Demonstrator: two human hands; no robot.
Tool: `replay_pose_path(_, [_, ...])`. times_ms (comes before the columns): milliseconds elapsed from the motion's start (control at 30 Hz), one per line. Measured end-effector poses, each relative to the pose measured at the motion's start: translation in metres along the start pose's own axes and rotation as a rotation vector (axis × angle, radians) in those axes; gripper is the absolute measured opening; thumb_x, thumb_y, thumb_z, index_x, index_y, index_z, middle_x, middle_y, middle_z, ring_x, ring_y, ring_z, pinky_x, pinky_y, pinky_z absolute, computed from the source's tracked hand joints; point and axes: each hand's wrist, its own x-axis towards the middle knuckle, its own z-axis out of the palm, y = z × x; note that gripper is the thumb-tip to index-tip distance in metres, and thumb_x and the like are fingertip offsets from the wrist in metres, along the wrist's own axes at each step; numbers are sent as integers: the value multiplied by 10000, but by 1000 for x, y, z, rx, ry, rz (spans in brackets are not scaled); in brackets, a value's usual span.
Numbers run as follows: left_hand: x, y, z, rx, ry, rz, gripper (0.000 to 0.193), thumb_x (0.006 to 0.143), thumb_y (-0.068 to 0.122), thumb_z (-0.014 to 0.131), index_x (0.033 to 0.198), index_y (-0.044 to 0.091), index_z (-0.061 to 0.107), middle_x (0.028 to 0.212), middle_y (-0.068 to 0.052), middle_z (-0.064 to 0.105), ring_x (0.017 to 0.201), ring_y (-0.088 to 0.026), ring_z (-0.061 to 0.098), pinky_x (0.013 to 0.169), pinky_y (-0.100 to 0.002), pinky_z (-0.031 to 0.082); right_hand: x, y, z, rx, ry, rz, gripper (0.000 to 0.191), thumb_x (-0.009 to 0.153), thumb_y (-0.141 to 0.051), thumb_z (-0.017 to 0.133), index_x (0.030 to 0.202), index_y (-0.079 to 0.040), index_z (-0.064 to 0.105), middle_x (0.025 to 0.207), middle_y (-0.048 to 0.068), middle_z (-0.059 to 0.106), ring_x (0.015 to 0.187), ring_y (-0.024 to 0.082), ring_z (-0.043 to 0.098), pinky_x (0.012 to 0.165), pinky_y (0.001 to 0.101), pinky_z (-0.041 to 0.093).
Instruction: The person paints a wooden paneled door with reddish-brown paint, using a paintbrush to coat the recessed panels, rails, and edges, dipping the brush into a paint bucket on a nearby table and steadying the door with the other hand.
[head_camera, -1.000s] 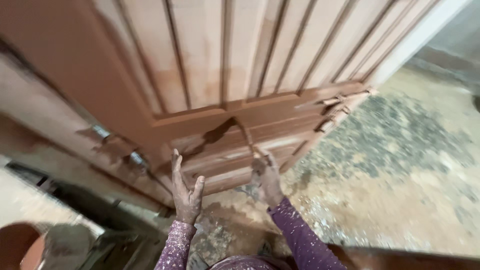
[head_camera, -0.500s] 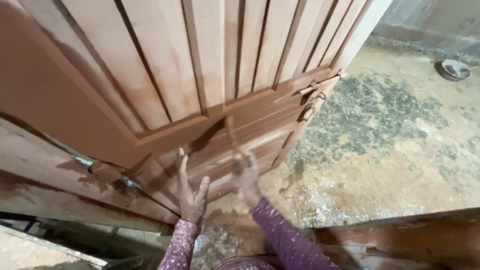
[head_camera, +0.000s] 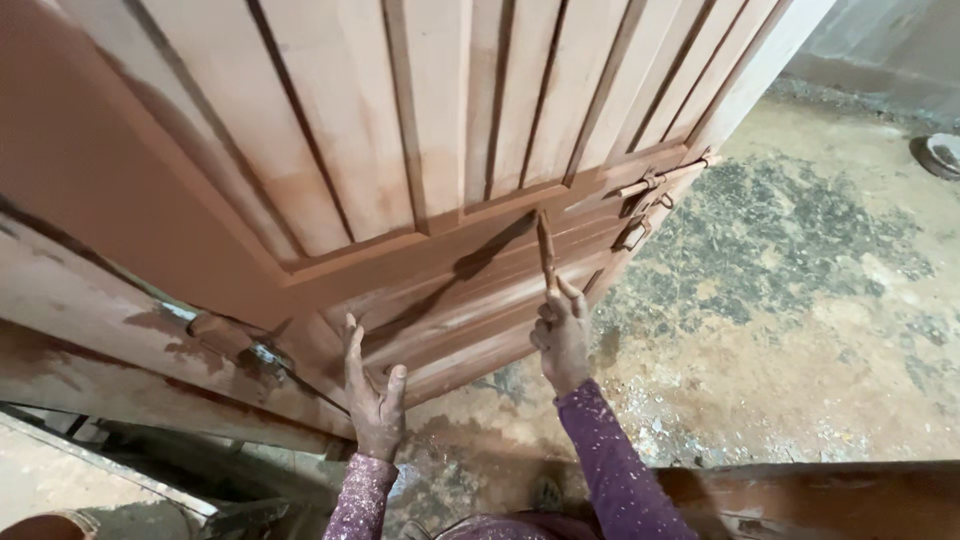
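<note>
A large wooden door (head_camera: 420, 130) with vertical slats leans in front of me, reddish-brown on its lower panels. My right hand (head_camera: 563, 335) grips a thin stained brush (head_camera: 545, 250) whose tip touches the lower rail of the door. My left hand (head_camera: 372, 390) rests flat against the door's bottom edge with fingers spread. Both sleeves are purple and speckled. The brush and hand cast a dark shadow on the panel to the left.
A metal latch and bolt (head_camera: 650, 195) sit on the door's right edge. More stained boards (head_camera: 110, 330) lean at the left. The concrete floor (head_camera: 800, 300) is stained and dusty. A round dish (head_camera: 940, 152) lies at the far right. A wooden plank (head_camera: 830, 500) crosses the bottom right.
The view has shifted right and closer. My right hand has moved the brush up along the lower panel. My left hand stays on the door's bottom edge.
</note>
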Motion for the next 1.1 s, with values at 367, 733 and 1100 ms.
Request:
replay_pose_path(367, [-4, 29, 69, 68, -52, 34, 744, 936, 266, 618, 1570, 11, 325, 1702, -188, 274, 1577, -344, 271, 1281, -482, 215, 0, 22, -36, -370, -207, 241, 347, 979, -80, 583, 1312, -178, 592, 743, -23, 581, 493, 53, 455, 377, 202, 386])
replay_pose_path(733, [-23, 43, 123, 112, -41, 31, 731, 971, 303, 597, 1577, 21, 300, 1712, -208, 232, 1584, -377, 242, 1283, -521, 205, 65, -47, -91, -109, -82, 259, 417, 956, -62, 538, 1365, -144, 534, 699, -46, 486, 452, 60, 386, 359, 217, 327])
replay_pose_path(1100, [-22, 64, 152, 96, -53, 29, 748, 944, 297, 615, 1566, 21, 305, 1713, -206, 234, 1587, -372, 249, 1280, -510, 220, 85, -67, -105, -81, 18, 59, 331, 996, -80, 535, 1325, -116, 546, 682, -53, 461, 441, 32, 342, 333, 194, 281])
